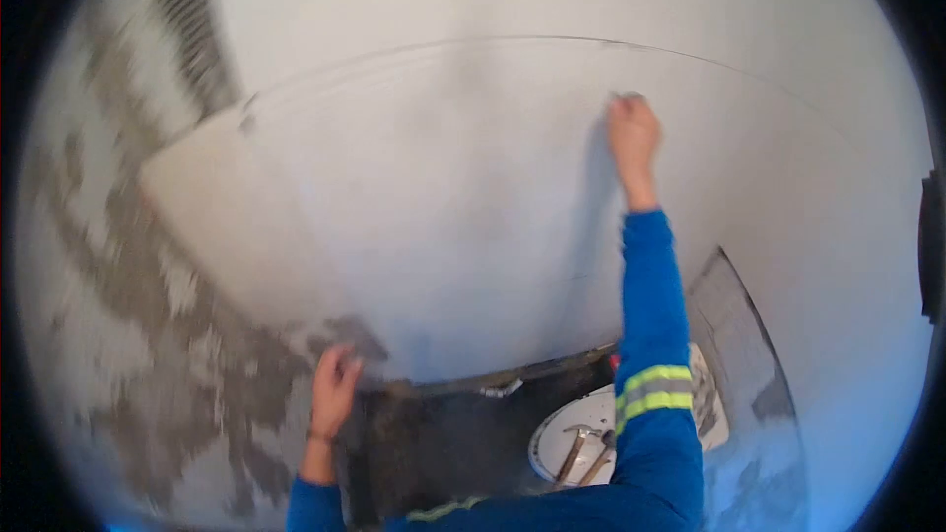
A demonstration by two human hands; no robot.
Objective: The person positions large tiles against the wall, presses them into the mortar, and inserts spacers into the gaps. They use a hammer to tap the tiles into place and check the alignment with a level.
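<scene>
My right hand (636, 133) is raised against a large pale wall panel (443, 217), a little below the thin dark seam along its top. Its fingers are curled together, and I cannot tell what small thing, if any, is pinched in them. Low on the left, my left hand (333, 394) has its thumb and fingers slightly apart with nothing between them. It is close to the panel's bottom left corner, where the pale surface meets grey patchy wall. Both sleeves are blue, the right one (655, 394) with a yellow and grey reflective band.
Below on the right, a hammer (574, 453) and another wooden-handled tool (597, 463) lie on a white round lid or bucket top (542, 443). The left wall (128, 335) is rough with smeared mortar. A ridged adhesive strip (192, 20) runs up at the upper left.
</scene>
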